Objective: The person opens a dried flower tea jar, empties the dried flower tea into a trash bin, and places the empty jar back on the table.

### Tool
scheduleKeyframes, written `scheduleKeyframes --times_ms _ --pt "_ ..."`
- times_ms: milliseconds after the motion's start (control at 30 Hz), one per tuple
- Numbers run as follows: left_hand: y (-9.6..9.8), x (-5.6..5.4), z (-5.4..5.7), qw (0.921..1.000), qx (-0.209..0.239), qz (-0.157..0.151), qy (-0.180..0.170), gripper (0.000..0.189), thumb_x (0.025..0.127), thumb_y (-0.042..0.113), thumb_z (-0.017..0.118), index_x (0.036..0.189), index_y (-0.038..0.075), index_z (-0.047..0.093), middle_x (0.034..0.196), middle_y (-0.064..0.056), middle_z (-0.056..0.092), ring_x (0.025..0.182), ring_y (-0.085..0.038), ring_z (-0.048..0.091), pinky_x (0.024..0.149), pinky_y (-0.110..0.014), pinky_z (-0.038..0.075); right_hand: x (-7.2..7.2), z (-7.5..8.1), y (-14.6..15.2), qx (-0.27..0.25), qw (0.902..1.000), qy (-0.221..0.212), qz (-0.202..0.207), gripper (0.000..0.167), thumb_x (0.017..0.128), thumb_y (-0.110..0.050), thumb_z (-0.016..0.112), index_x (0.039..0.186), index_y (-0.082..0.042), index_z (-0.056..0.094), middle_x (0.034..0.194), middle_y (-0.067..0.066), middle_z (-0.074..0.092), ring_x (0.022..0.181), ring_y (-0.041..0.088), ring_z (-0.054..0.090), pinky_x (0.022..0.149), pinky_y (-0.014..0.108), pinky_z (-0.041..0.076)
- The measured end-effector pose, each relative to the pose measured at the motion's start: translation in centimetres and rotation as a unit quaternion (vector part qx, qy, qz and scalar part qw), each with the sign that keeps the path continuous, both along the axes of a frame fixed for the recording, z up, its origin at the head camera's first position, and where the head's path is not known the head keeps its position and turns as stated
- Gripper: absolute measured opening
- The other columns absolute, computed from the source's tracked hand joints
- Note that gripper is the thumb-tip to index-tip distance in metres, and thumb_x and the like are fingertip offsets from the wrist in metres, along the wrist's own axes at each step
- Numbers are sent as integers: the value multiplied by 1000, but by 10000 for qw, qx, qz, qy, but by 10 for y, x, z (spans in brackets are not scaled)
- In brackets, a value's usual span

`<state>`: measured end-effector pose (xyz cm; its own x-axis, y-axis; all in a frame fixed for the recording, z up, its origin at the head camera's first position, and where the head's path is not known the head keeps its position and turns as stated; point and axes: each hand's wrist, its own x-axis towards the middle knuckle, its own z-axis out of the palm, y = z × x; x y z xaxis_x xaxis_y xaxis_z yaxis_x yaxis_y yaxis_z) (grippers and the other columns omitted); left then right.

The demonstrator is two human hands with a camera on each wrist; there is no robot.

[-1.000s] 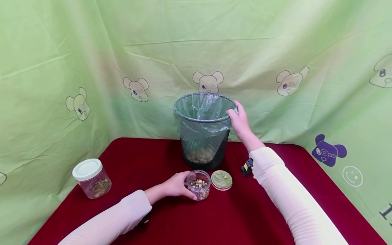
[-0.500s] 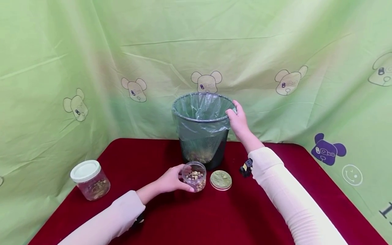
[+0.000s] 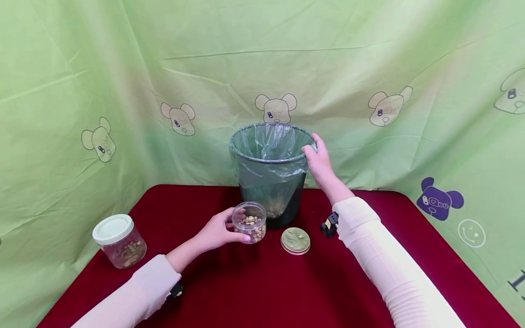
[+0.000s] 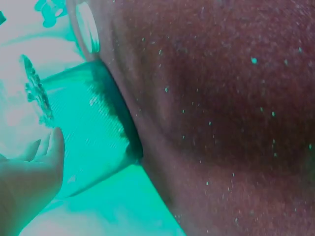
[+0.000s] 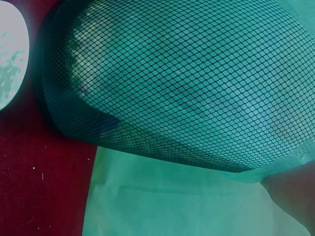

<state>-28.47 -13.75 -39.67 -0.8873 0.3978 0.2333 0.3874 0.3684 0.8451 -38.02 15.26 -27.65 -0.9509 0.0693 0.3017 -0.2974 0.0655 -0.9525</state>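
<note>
My left hand (image 3: 219, 231) grips a small clear jar (image 3: 249, 224) without its lid, fingers and thumb round its side. Small tan pieces fill the jar's lower part, and in the left wrist view it is lifted off the table. With my right hand (image 3: 319, 159) I hold the right rim of a dark mesh wastebasket (image 3: 270, 182), lined with a clear plastic bag (image 3: 268, 141). Tan bits show through the mesh near the wastebasket's bottom (image 5: 91, 54). A round jar lid (image 3: 295, 240) lies on the table in front of the wastebasket.
A larger clear jar (image 3: 125, 250) with a white lid (image 3: 113, 229) stands at the table's left side, tan bits inside. Dark red cloth covers the table (image 3: 262, 291). Behind it hangs a green curtain (image 3: 197, 54) printed with bear heads.
My left hand has raised the small jar and carried it left and away from me, toward the wastebasket's front. The right hand keeps its hold on the rim.
</note>
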Motion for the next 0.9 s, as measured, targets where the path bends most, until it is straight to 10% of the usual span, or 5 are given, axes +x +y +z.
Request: scheduleKeyframes --times_ms 900 --pt "-39 -7 60 9969 615 475 126 58 80 13 80 129 -4 54 128 -19 58 107 -28 61 83 -24 51 1 0 0 -21 10000 16 39 70 92 -12 48 155 -8 17 148 17 32 98 16 47 96 32 41"
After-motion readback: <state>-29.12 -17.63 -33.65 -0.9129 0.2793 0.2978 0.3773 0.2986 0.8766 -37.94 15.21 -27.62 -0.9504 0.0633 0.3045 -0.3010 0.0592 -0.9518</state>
